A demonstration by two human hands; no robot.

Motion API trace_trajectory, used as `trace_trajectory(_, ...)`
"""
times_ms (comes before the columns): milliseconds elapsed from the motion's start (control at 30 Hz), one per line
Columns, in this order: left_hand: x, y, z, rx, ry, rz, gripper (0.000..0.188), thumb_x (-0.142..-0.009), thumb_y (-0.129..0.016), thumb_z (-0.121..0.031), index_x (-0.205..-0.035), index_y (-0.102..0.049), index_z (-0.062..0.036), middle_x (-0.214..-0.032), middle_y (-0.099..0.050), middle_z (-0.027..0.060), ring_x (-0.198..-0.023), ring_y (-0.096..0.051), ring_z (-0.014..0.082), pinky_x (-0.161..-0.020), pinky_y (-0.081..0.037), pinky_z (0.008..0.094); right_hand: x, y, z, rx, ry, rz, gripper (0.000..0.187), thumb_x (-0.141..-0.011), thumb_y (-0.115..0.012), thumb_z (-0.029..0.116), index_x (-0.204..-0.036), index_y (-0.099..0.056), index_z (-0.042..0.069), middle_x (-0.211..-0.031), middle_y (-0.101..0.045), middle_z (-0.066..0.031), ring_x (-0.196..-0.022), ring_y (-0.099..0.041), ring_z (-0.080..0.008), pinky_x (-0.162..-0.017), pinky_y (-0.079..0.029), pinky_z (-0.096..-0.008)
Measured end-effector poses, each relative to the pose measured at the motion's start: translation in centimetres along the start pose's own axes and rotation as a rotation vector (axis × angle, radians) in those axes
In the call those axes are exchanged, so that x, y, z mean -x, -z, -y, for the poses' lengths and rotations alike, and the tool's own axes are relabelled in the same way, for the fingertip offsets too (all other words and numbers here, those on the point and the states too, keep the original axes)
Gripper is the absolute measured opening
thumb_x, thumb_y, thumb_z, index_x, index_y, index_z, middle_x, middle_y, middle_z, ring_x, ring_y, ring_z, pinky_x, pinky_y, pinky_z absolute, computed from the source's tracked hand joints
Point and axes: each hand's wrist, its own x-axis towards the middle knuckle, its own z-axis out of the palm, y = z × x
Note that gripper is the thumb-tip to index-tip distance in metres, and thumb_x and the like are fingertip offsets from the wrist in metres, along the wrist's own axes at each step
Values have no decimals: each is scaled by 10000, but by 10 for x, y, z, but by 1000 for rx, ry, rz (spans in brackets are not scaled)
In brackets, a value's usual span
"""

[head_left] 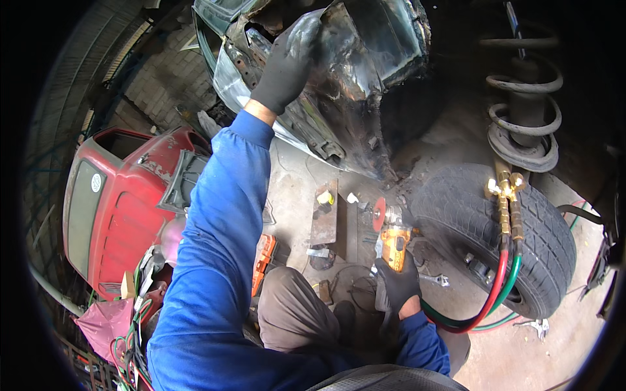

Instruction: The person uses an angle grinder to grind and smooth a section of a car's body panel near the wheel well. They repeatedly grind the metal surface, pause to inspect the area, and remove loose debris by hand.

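The angle grinder [394, 247], yellow with a red disc [378, 214], is held low in front of the person, just left of a big wheel [538, 228] and below the ragged edge of a wrecked car body [355, 111]. The gloved right hand [399, 283] is wrapped round the grinder's body, and the disc stands clear of the metal. The left hand [290, 65], gloved too, is stretched far forward onto the upper edge of the wreck; from here I can't tell whether its fingers grip that edge or only lean on it

On the floor near the person's knee is an orange case [263, 257], half behind the blue left sleeve [225, 215], so what it contains can't be seen. A narrow board [324, 228] carries a small yellow-and-white piece [325, 197], too small to make out. A wrench [435, 279] lies near the wheel

Red hose [497, 287] and green hose [513, 281] hang from brass fittings [504, 194] in front of the tyre, with a coil spring [525, 124] above them. Off to the left sits a red vehicle body [124, 215], partly covered by other parts, and below it a pink cloth [109, 326] beside tangled hoses. The wreck's top is cut off by the upper border, and the space behind the spring sinks into shadow
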Motion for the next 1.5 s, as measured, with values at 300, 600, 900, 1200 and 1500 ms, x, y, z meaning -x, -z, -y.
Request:
trace_trajectory(300,30,7,-22,240,362,158,397,-1105,-526,-222,-1453,-629,-61,-1470,-647,182,-1334,-625,390,-1148,-498,445,14,1,37,-97,112,73,440,-972,-805,229,-1296,-639,-17,-1075,-739,-79,-939,-683,-144,-838,-565,-335)
trace_trajectory(600,43,-27,-10,-60,156,121,454,-1052,-545,-119,-1505,-566,-130,-1511,-619,127,-1330,-629,363,-1111,-535,456,38,-1,151,88,301,-58,400,-996,-758,247,-1281,-658,-17,-1053,-723,-73,-920,-641,-139,-836,-544,-334)
trace_trajectory(900,24,-14,-30,433,602,-2,351,-1083,-528,-334,-1323,-698,-143,-1254,-722,196,-1176,-687,406,-1001,-553,503,18,20,265,352,373,-309,495,-960,-808,396,-1232,-681,3,-1015,-720,-46,-865,-634,-120,-796,-538,-312)
trace_trajectory(1200,7,15,-35,725,768,31,464,-1106,-519,-431,-1337,-721,-83,-1270,-727,256,-1221,-664,452,-1049,-522,503,-4,41,338,657,379,-253,575,-926,-820,469,-1281,-697,34,-1002,-721,-40,-837,-647,-123,-767,-549,-311)
trace_trajectory(1500,5,26,-38,741,818,100,451,-1092,-524,-443,-1327,-719,-111,-1267,-719,271,-1191,-667,477,-1014,-536,529,-20,52,369,737,389,-211,562,-920,-824,472,-1276,-702,54,-961,-747,-44,-803,-706,-130,-722,-581,-301)
